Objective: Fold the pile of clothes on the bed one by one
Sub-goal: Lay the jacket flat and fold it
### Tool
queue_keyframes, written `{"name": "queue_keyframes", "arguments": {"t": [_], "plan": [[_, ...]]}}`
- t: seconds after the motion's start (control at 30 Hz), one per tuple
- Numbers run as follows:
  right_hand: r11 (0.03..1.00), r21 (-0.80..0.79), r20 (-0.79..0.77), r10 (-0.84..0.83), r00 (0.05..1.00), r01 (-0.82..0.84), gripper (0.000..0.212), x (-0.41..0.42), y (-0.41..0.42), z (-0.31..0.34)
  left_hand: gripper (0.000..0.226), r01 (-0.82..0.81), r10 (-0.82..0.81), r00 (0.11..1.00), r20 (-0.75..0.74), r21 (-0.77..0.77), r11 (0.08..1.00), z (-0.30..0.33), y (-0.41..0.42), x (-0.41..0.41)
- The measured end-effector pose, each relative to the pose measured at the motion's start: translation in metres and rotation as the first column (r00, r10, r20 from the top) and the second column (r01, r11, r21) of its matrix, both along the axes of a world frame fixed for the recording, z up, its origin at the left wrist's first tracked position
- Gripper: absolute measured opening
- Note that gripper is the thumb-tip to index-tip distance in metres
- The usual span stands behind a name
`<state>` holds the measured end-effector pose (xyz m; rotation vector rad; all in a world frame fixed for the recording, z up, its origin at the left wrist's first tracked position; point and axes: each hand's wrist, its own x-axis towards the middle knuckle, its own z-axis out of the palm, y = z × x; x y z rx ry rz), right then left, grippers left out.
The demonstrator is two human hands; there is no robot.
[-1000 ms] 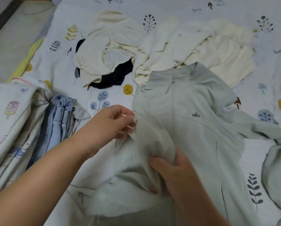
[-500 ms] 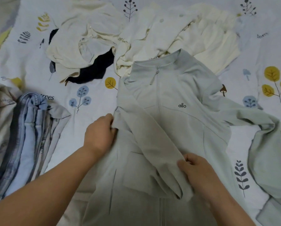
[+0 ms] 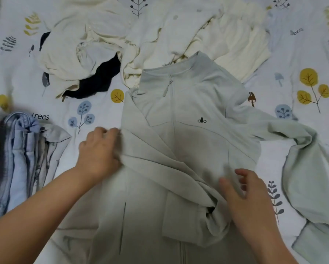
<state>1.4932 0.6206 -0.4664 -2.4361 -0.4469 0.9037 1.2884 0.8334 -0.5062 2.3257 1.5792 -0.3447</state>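
Note:
A pale grey-green zip jacket (image 3: 198, 134) with an "allo" logo lies front up on the bed. Its left sleeve is folded diagonally across the chest, and the cuff ends near my right hand. My left hand (image 3: 98, 149) is at the jacket's left folded edge, fingers curled onto the fabric. My right hand (image 3: 247, 195) hovers over the folded sleeve's end, fingers loose and blurred, holding nothing. The other sleeve (image 3: 308, 168) trails out to the right. Behind the jacket lies the unfolded pile: cream garments (image 3: 207, 35) and a dark one (image 3: 100, 79).
A stack of folded blue and grey clothes (image 3: 20, 153) sits at the left edge. The bed is covered by a white sheet (image 3: 302, 54) printed with trees and leaves. The jacket's hem runs out of the frame at the bottom.
The left sleeve has been laid flat across the jacket's front. My right hand has let go of the sleeve and lifted off to the right. My left hand stayed at the left edge.

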Motion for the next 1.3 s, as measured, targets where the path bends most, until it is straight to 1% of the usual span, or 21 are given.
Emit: {"name": "queue_keyframes", "arguments": {"t": [0.03,0.1,0.17,0.2,0.3,0.4,0.47,0.53,0.63,0.67,0.7,0.73,0.8,0.83,0.9,0.97,1.07,1.13,1.2,1.27,1.3], "plan": [[0.999,-0.011,0.039,-0.046,0.998,0.047,0.056,-0.005,-0.004,0.001,0.068,0.116,-0.122,0.987,0.107,0.060,0.991,0.007,-0.008,0.007],[0.987,-0.113,-0.022,-0.115,0.993,0.112,0.075,-0.014,-0.014,0.000,0.054,0.276,-0.305,0.898,0.317,0.133,0.952,0.015,-0.022,0.021],[0.964,-0.254,-0.144,-0.123,0.982,0.083,0.083,-0.023,-0.022,-0.005,0.050,0.349,-0.346,0.845,0.408,0.072,0.935,0.015,-0.031,0.036],[0.950,-0.310,-0.204,-0.112,0.972,0.045,0.076,-0.027,-0.023,-0.006,0.053,0.369,-0.345,0.849,0.399,0.020,0.929,0.012,-0.034,0.044],[0.946,-0.318,-0.279,-0.030,0.960,-0.062,0.023,-0.036,-0.027,-0.010,0.052,0.399,-0.369,0.903,0.220,-0.110,0.910,-0.008,-0.031,0.057],[0.978,-0.135,-0.231,-0.185,0.955,0.157,0.020,-0.037,-0.033,-0.016,0.024,0.431,-0.421,0.901,0.101,-0.129,0.893,-0.018,-0.017,0.061],[0.929,-0.016,-0.267,-0.359,0.894,0.369,0.021,-0.033,-0.037,-0.015,0.017,0.381,-0.357,0.921,0.154,-0.181,0.907,-0.017,-0.008,0.061],[0.841,0.042,-0.351,-0.492,0.796,0.539,0.022,-0.027,-0.043,-0.010,0.012,0.262,-0.206,0.948,0.242,-0.229,0.938,-0.007,0.001,0.056],[0.738,0.092,-0.564,-0.514,0.646,0.668,0.030,-0.014,-0.055,0.005,0.012,0.191,-0.134,0.956,0.261,-0.207,0.960,0.011,0.014,0.047],[0.731,0.102,-0.624,-0.481,0.616,0.675,0.033,-0.007,-0.060,0.012,0.013,0.188,-0.137,0.957,0.254,-0.187,0.964,0.015,0.018,0.045],[0.771,0.093,-0.652,-0.431,0.624,0.630,0.032,-0.001,-0.064,0.019,0.013,0.191,-0.148,0.957,0.248,-0.160,0.968,0.019,0.020,0.044],[0.854,0.069,-0.640,-0.359,0.679,0.516,0.029,0.004,-0.067,0.025,0.014,0.198,-0.161,0.957,0.243,-0.137,0.971,0.020,0.020,0.045],[0.975,-0.028,-0.474,-0.206,0.856,0.220,0.023,0.011,-0.071,0.024,0.010,0.205,-0.178,0.952,0.249,-0.087,0.975,0.018,0.017,0.050],[0.988,-0.111,-0.343,-0.143,0.929,0.111,0.024,0.013,-0.073,0.019,0.010,0.208,-0.186,0.944,0.271,-0.054,0.977,0.016,0.012,0.053],[0.954,-0.297,-0.110,0.020,0.994,-0.052,0.038,0.010,-0.074,0.009,0.031,0.194,-0.189,0.929,0.319,0.014,0.981,0.007,-0.001,0.055],[0.912,-0.389,-0.007,0.137,0.991,-0.128,0.057,0.004,-0.074,0.000,0.046,0.196,-0.219,0.912,0.347,0.100,0.975,0.000,-0.014,0.050],[0.906,-0.385,-0.038,0.173,0.984,-0.174,0.072,0.001,-0.080,-0.012,0.050,0.468,-0.498,0.825,0.266,0.172,0.867,-0.006,-0.027,0.032],[0.928,-0.316,-0.042,0.196,0.980,-0.199,0.061,0.004,-0.085,-0.016,0.052,0.625,-0.642,0.754,0.142,0.145,0.767,-0.009,-0.032,0.015],[0.960,-0.212,-0.038,0.180,0.983,-0.184,0.047,0.014,-0.091,-0.014,0.048,0.658,-0.670,0.738,0.081,0.136,0.741,-0.009,-0.033,0.003],[0.959,-0.248,0.020,0.144,0.989,-0.135,0.038,0.021,-0.089,-0.009,0.040,0.654,-0.667,0.742,0.067,0.144,0.743,-0.009,-0.031,-0.005],[0.935,-0.324,0.126,0.196,0.973,-0.146,0.032,0.024,-0.087,-0.008,0.037,0.649,-0.662,0.746,0.068,0.144,0.747,-0.007,-0.030,-0.008]]}}
